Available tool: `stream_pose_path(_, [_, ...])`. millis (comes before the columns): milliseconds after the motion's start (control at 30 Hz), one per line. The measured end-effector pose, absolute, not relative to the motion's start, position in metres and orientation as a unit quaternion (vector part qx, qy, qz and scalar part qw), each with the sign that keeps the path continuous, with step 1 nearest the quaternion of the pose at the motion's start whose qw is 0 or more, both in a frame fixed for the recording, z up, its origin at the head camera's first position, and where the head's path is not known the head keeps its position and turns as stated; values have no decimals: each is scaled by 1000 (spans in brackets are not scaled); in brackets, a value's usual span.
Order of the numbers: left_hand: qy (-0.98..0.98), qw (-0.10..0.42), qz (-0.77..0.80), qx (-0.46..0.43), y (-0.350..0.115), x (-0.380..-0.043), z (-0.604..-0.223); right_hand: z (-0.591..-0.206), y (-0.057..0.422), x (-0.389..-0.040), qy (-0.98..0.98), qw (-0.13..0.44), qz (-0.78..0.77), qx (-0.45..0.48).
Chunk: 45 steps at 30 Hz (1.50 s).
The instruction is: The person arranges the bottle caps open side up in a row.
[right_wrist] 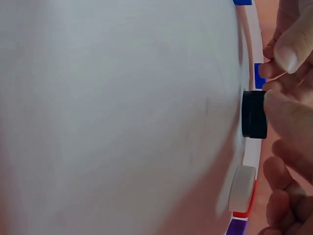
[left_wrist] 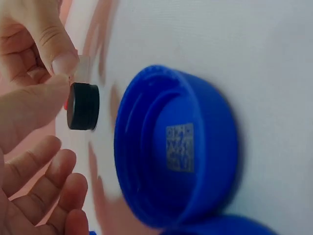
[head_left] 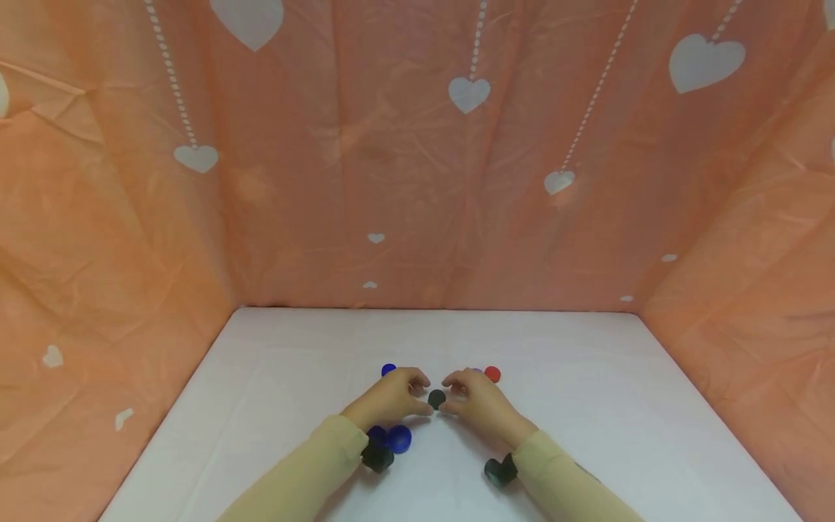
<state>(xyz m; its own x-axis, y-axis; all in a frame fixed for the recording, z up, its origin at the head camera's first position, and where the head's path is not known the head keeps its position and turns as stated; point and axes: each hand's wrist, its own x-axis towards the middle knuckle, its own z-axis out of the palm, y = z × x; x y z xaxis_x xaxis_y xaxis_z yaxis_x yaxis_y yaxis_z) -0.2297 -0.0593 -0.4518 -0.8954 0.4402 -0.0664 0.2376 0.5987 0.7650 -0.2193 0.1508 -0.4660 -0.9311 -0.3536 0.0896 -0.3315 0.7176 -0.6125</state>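
Note:
A small black cap point(head_left: 436, 399) lies on the white table between the two hands. My left hand point(head_left: 394, 397) is at its left side, fingers loosely bent and apart, and in the left wrist view its thumb tip overlaps the edge of the black cap point(left_wrist: 83, 106). From the other side comes my right hand point(head_left: 478, 402), its thumb tip right at the rim of the black cap point(right_wrist: 254, 114) in the right wrist view. Neither hand grips anything. Below the left wrist sits a large blue cap point(head_left: 399, 438), hollow side showing, with a square code label inside.
Beside the large blue cap, another blue cap point(head_left: 376, 435) is partly hidden by the left wrist camera point(head_left: 378, 457). Farther back are a blue cap point(head_left: 388, 369), a red cap point(head_left: 492, 374) and a purple one point(head_left: 478, 370). A white cap point(right_wrist: 242, 188) stands near the right hand. Orange cloth walls surround the table.

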Motion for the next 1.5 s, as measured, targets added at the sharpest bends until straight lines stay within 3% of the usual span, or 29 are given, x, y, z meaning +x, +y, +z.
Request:
stream_pose_path(233, [888,149,395,183,-53,-231,-455,-469,148,-223,929,20,-310,-203])
stream_pose_path(967, [900,149,380,152,-44,-232,-454,-466,142,-225,930,23,-303,-207])
stream_pose_path(1500, [896,102,387,193,-56,-226,-449,-458,137,-216,918,42,-352,-177])
